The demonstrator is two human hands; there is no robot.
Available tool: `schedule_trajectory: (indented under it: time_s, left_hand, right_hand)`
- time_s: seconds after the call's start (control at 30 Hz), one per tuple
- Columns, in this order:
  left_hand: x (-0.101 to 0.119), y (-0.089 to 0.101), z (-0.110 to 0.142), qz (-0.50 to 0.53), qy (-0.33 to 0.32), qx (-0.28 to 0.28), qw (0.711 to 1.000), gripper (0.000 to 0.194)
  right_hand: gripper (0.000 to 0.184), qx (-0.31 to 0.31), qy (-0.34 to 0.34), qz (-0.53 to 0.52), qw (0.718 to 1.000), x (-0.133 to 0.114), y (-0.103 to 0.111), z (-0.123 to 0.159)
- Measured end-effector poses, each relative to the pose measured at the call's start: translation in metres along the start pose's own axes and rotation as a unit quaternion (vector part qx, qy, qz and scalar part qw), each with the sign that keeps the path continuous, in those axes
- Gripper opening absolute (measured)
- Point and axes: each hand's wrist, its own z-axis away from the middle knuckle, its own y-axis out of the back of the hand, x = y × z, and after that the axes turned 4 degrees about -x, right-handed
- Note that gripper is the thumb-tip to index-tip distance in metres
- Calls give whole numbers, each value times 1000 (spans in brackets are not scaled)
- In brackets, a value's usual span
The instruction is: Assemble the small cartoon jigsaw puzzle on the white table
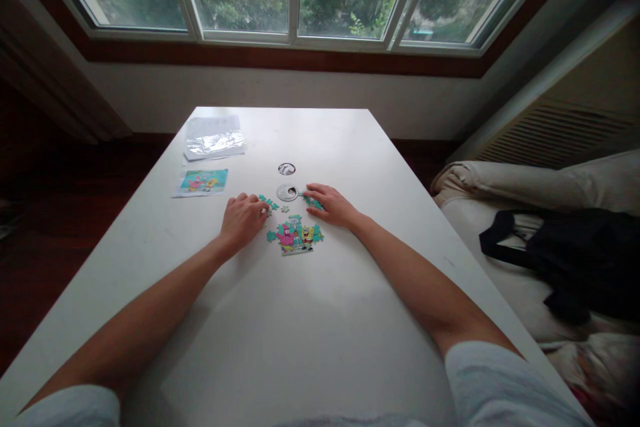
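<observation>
A partly joined jigsaw puzzle (299,237) lies on the white table, showing a pink and a yellow cartoon figure on teal. Just up and left of it, my left hand (244,219) is closed in a pinch at a small puzzle piece, mostly hidden by the fingertips. Loose teal pieces (269,201) lie beside those fingers. My right hand (331,205) rests open, palm down, its fingers apart over more teal pieces (313,201) that it partly covers. Between the hands sits a single pale piece (285,209).
A round silvery lid-like disc (287,193) and a second round shiny item (287,169) lie beyond the puzzle. At left are a printed reference picture (204,181) and a clear plastic sleeve (215,137). A black bag (575,260) lies on the seat at right.
</observation>
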Motion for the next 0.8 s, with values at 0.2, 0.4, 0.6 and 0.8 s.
schedule_trajectory:
  time_s: [0.2,0.4,0.6,0.8]
  left_hand:
    - [-5,-5,-4,13,-7,-7,1000,23]
    - [-10,-6,-6,41,-18,-15,999,21]
    - [-15,-5,-11,57,-60,-36,996,22]
    - [-15,-5,-11,40,-107,-50,992,17]
  right_hand:
    - [51,-1,3,4,1000,1,0,0]
    - [50,1,4,11,1000,0,0,0]
    - [50,8,6,5,1000,2,-1,0]
    - [50,6,3,10,1000,0,0,0]
